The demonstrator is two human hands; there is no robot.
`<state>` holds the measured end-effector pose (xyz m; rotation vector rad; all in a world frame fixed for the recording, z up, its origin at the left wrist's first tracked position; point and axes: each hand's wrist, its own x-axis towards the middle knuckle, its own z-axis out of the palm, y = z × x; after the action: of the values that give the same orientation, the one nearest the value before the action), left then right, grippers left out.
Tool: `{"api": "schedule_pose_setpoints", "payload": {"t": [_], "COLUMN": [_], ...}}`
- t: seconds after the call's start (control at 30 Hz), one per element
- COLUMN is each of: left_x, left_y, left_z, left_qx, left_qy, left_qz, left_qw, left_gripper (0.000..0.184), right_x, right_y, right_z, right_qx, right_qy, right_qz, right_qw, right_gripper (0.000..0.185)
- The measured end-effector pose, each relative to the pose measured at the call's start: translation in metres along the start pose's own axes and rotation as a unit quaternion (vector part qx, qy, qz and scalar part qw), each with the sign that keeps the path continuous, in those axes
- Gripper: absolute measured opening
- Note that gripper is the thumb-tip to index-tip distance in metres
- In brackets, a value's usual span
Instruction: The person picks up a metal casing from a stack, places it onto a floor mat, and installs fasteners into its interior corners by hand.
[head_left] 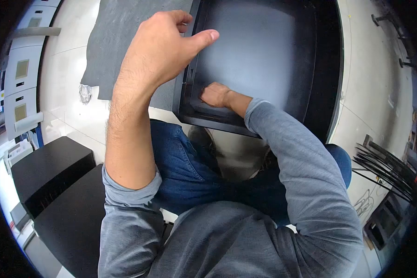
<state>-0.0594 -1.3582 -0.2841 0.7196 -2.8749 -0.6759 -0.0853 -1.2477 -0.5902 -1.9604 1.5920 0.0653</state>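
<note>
A large black panel (250, 51) with a raised rim and a smooth, shiny inner face lies in front of my knees. My left hand (164, 46) is raised near its left rim, thumb stretched out and apart from the bent fingers, with nothing seen in it. Some of those fingertips are hidden behind the hand. Low in the panel's near left corner, my right hand (215, 95) is closed, knuckles up, against or just above the inner face. What its fingers hold, if anything, is hidden.
A grey sheet (120, 41) with an uneven edge lies left of the panel, beside a crumpled shiny wrapper (85, 94). Black boxes (51, 173) stand by my left side. Thin black strips (384, 164) jut out at right. White cabinets (22, 69) line the far left.
</note>
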Motion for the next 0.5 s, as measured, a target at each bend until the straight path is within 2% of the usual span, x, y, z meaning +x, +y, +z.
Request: {"api": "schedule_pose_setpoints", "payload": {"t": [0.13,0.2,0.3,0.4,0.5], "left_x": [-0.002,-0.002,-0.002,-0.002,-0.004], "left_y": [0.000,0.001,0.002,0.002,0.003], "left_z": [-0.002,-0.005,-0.007,-0.007,-0.005], "left_qx": [-0.008,-0.007,-0.007,-0.007,-0.004], "left_qy": [0.007,0.000,-0.003,-0.004,-0.006], "left_qz": [0.005,-0.003,-0.006,-0.006,-0.005], "left_qw": [1.000,1.000,1.000,1.000,1.000], "left_gripper": [0.075,0.075,0.075,0.075,0.075], "right_x": [-0.006,-0.002,0.005,0.008,0.009], "right_y": [-0.005,-0.005,-0.006,-0.009,-0.009], "right_z": [-0.009,-0.006,0.004,0.008,0.010], "right_qx": [0.060,0.102,0.109,0.084,0.015], "right_qy": [0.019,0.036,0.052,0.048,0.025], "right_qz": [0.033,0.081,0.104,0.084,0.018], "right_qw": [0.998,0.991,0.987,0.992,0.999], "right_gripper": [0.030,0.029,0.029,0.029,0.028]}}
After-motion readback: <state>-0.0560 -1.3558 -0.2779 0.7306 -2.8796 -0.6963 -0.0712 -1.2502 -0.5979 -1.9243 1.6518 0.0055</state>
